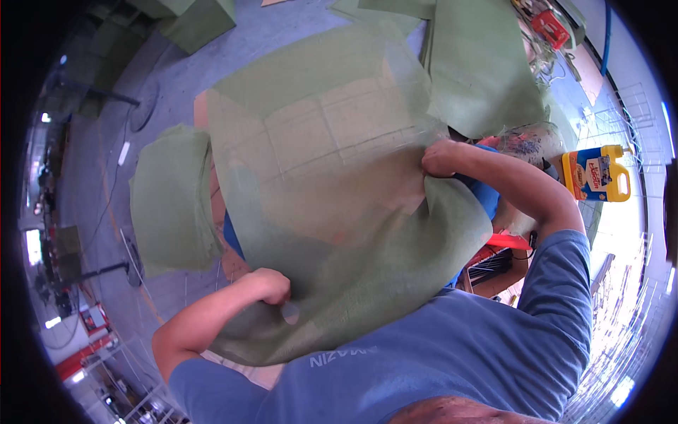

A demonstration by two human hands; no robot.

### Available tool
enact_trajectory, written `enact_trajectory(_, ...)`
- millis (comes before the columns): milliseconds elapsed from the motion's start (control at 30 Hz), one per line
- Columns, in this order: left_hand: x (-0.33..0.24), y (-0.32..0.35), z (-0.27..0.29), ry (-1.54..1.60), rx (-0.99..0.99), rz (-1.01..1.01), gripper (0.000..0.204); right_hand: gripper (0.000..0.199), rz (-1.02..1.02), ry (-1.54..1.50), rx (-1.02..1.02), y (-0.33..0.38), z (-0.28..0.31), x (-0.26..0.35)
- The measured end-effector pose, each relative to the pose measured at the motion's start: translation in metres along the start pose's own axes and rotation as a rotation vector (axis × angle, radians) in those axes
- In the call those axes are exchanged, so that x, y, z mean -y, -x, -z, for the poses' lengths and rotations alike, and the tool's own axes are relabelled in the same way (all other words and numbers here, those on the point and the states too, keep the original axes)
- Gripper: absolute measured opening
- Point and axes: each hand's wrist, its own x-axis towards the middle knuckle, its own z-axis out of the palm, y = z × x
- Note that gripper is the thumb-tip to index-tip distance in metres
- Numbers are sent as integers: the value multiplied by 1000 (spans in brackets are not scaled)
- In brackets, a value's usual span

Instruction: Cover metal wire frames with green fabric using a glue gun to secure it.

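Note:
A large, thin green mesh sheet (353,297) lies draped across my lap and stretches away from me. Through it a wire grid (319,126) and a pinkish-brown surface show. My right hand (439,160) is closed on the sheet at its right side, where the fabric bunches into folds. Lower left, my left hand (272,287) is curled over the near part of the sheet, gripping it; its fingertips are mostly hidden. A small pale oval patch (290,312) shows just beside that hand.
Stacked green sheets (173,201) lie at the left, and more green sheets (484,71) at the far right. A yellow and blue jug (597,174) stands to the right, near a red tool or frame part (507,241). Green boxes (198,25) sit far left on the floor.

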Motion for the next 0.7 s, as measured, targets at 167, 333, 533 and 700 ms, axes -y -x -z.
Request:
enact_trajectory(167,-20,-16,97,-464,-660,197,26,16,-30,-11,-66,12,2,5)
enact_trajectory(333,0,-52,171,-497,-1298,-86,71,17,-35,-8,-183,56,26,12)
enact_trajectory(533,30,-104,195,-304,-1422,-139,74,22,-29,-28,-165,68,13,3)
enact_trajectory(700,43,-128,234,-336,-1432,-144,64,18,-82,-8,36,22,9,-18)
